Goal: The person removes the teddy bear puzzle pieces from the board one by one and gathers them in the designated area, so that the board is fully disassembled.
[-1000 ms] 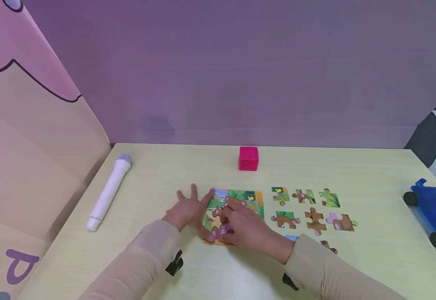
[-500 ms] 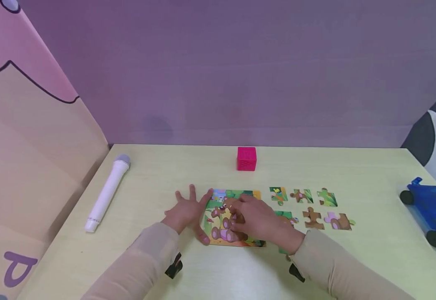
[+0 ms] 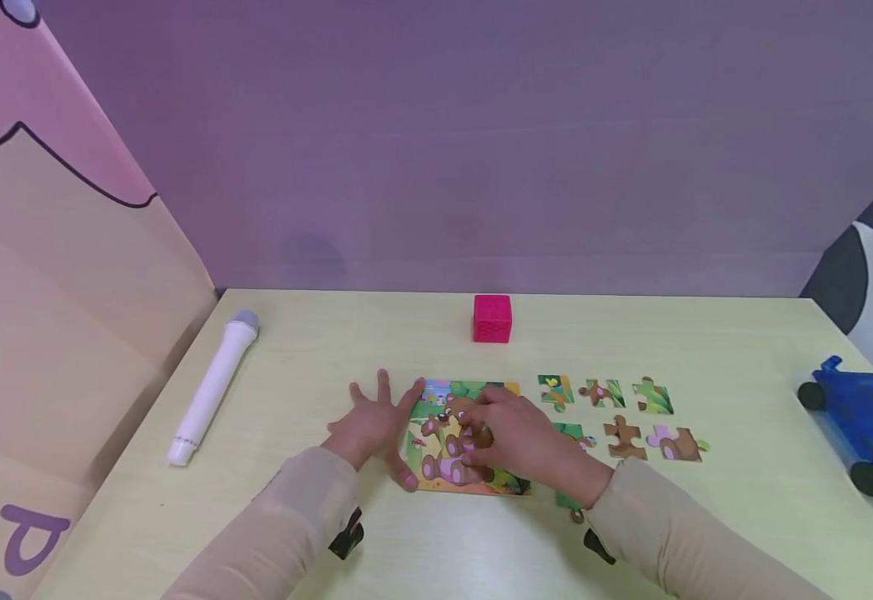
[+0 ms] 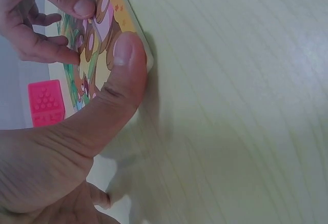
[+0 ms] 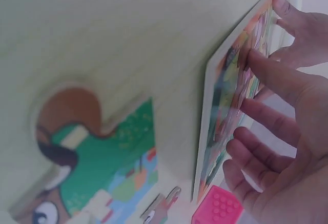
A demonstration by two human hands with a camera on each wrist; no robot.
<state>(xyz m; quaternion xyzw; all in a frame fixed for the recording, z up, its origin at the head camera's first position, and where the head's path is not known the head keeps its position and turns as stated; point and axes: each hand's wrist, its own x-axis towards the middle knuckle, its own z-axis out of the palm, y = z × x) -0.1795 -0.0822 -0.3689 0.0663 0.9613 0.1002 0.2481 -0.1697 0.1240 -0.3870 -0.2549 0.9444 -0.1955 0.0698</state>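
Note:
A square bear jigsaw board (image 3: 436,484) lies flat on the table in the head view. My left hand (image 3: 368,425) is spread at its left side, thumb by the near corner and index finger by the far one. The right hand (image 3: 522,433) is over the right half of the board. Its thumb and index finger pinch a puzzle piece (image 4: 96,33) in the bear's body, where a thin raised edge shows in the left wrist view. In the right wrist view the other fingers (image 5: 256,147) are loosely bent above the picture.
Right of the board several loose jigsaw pieces (image 3: 621,437) lie in rows, some partly hidden by the right arm. A pink block (image 3: 492,318) stands behind. A white toy microphone (image 3: 213,392) lies at the left, a blue toy cart (image 3: 867,425) at the right edge.
Since a second ago my right hand has shifted right across the board, uncovering more of the bear at the left. In the last half second it barely moves. My left hand stays at the edge.

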